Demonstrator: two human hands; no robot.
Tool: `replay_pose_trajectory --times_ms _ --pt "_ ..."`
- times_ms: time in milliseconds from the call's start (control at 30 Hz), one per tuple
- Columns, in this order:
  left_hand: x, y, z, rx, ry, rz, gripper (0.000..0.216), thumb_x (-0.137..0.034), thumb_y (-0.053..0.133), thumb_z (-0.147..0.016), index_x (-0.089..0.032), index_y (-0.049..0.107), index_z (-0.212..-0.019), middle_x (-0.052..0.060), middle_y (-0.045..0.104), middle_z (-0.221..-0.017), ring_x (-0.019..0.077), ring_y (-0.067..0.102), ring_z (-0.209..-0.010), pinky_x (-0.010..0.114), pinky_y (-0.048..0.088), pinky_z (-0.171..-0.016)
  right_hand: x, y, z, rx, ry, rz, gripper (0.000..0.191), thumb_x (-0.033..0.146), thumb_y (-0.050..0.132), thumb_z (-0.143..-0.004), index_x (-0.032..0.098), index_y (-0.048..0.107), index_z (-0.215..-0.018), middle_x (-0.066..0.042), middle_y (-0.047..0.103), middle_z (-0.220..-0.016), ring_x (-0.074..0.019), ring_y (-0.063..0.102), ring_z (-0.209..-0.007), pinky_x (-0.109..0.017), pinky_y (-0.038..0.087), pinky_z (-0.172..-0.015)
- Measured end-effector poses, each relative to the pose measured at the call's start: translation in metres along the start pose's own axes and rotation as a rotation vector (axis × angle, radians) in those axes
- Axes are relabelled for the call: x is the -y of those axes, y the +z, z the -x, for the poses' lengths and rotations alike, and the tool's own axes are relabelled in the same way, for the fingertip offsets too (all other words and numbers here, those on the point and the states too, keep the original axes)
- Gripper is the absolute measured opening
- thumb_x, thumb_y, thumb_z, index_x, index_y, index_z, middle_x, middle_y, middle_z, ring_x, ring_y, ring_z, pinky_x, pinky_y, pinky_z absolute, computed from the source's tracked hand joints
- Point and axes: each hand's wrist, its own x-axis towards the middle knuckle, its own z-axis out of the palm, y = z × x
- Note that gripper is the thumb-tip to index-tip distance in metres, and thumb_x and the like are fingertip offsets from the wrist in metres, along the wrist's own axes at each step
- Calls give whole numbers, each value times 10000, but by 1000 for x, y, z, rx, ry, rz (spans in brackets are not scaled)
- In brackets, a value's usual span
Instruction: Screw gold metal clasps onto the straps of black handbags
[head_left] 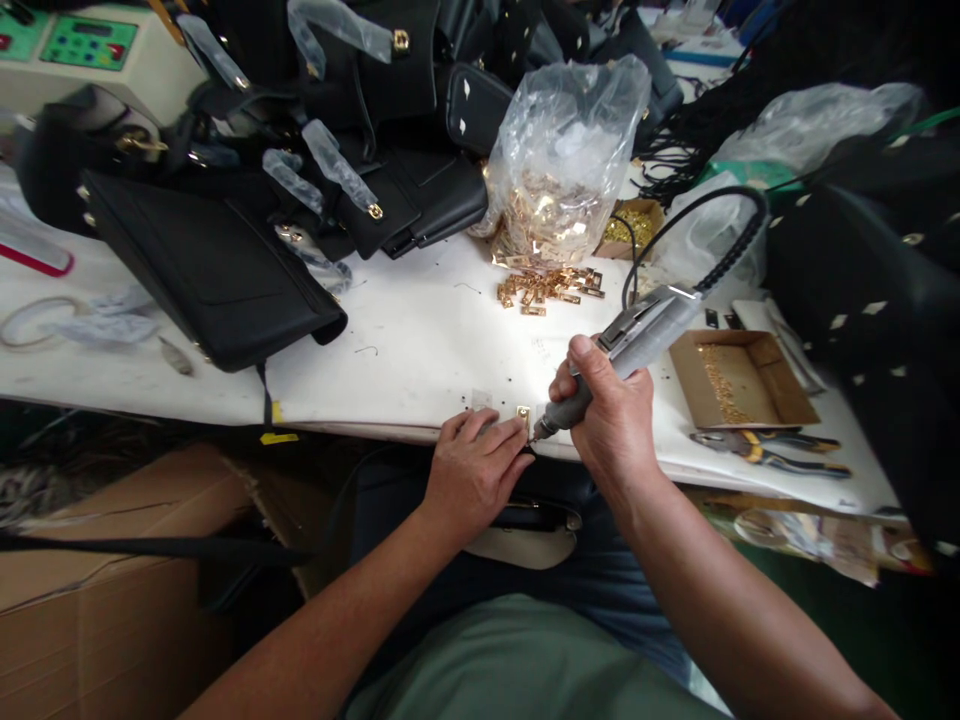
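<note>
Right hand grips screwdriver; left hand pins gold fitting.

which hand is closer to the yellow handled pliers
Right. The right hand, gripping the electric screwdriver, sits left of the pliers; the left hand, holding a gold fitting, lies further left.

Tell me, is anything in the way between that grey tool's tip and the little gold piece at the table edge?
Nothing visible. The right hand holds the grey corded hand tool with its tip at the small gold metal plate, which the left hand pins on the white table edge.
</note>
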Motion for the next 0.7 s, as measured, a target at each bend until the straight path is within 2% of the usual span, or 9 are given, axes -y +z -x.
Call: replay_pose_trajectory --times_ms 233,433,700 --pt "1 2 0 -15 5 -13 247 -320 643 -982 -237 718 -1203 30 748 -1253 264 613 -1182 463 449 -1019 -6 4 -20 -60 -145 124 411 500 812 -791 208 563 -643 40 535 -522 -116 505 -424 -250 461 -407" --pt "2 4 0 -1 5 -11 246 -323 628 -993 -230 710 -1205 19 740 -1273 280 600 -1196 476 445 -1018 -20 11 -19 -47 -150 194 379 511 822 -778 196 618 -719 22 593 -542 -126 520 -413 -244 444 -373" --pt "2 2 0 -23 14 -11 237 -325 640 -985 -227 719 -1187 18 744 -1265 273 606 -1174 466 448 -1003 -18 13 -14 17 -164 286 385 519 832 -777 184 646 -738 7 625 -570 -136 562 -459 -246 471 -426"
